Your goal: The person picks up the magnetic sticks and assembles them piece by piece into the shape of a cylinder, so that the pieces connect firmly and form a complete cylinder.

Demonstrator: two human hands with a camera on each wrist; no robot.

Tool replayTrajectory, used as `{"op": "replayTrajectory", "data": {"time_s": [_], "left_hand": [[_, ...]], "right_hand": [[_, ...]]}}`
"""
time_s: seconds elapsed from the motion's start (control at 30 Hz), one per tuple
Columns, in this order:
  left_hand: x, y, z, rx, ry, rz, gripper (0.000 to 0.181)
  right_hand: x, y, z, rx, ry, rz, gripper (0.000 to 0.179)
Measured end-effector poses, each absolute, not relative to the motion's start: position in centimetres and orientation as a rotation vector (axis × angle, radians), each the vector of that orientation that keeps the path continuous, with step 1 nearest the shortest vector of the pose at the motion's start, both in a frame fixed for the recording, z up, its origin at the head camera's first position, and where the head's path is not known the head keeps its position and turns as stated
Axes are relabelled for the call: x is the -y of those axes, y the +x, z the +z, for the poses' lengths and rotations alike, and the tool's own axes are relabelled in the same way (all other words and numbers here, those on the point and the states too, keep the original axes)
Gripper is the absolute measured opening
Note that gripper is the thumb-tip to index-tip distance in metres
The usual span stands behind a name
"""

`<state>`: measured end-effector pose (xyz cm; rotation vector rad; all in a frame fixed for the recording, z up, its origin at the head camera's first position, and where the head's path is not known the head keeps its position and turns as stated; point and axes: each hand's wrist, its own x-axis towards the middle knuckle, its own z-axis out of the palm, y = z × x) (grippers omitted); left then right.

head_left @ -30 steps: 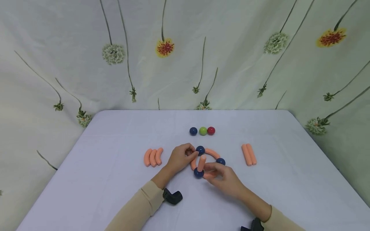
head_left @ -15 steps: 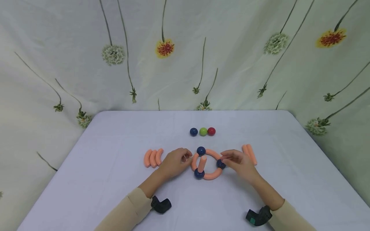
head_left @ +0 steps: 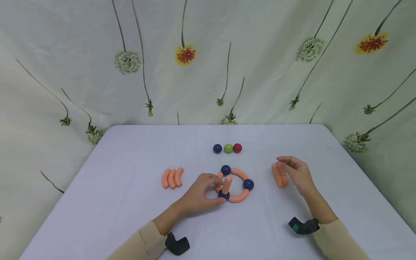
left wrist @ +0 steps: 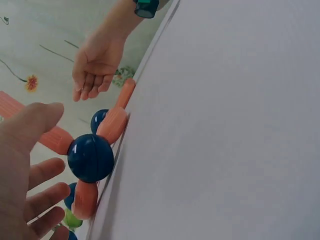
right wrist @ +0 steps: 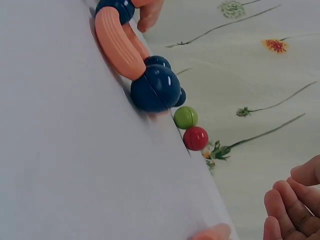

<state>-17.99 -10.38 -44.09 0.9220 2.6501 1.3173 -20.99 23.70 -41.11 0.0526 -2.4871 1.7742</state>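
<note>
A ring of curved orange pieces [head_left: 239, 197] joined by dark blue balls [head_left: 248, 184] lies mid-table. From its nearest ball [left wrist: 90, 158] a straight orange rod [head_left: 227, 183] stands up. My left hand [head_left: 202, 193] spreads around that corner, thumb and fingers apart; in the left wrist view no grip on the rod or ball shows. To the right, my right hand [head_left: 296, 175] hovers at two straight orange rods [head_left: 277, 176] lying side by side, its fingertips over their far ends. In the right wrist view its fingers [right wrist: 285, 200] are loosely bent, with nothing seen between them.
Behind the ring stand a loose blue ball [head_left: 217, 148], a green ball [head_left: 228, 148] and a red ball [head_left: 237, 148] in a row. Three curved orange pieces [head_left: 172, 178] lie to the left. A flowered cloth [head_left: 208, 72] hangs behind the white table [head_left: 130, 151].
My right hand has moved from the ring rightward to the straight rods. My left hand drew back from the ring's far-left side, then came around the nearest ball.
</note>
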Motion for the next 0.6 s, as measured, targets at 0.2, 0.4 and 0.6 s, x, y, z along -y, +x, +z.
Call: {"op": "replayTrajectory", "data": {"time_s": [0.2, 0.4, 0.6], "left_hand": [[9.7, -18.1, -45.0, -2.751, 0.965, 1.26, 0.044], [9.7, -18.2, -45.5, -2.793, 0.98, 1.283, 0.038], [10.0, -18.2, -45.9, -2.824, 0.997, 1.329, 0.028]], "right_hand": [[-24.7, -21.8, -42.1, 2.607, -0.087, 1.572, 0.039], [-25.1, -22.1, -43.3, 2.685, -0.114, 1.362, 0.036], [-25.1, -21.7, -43.8, 2.727, -0.085, 1.216, 0.033]]}}
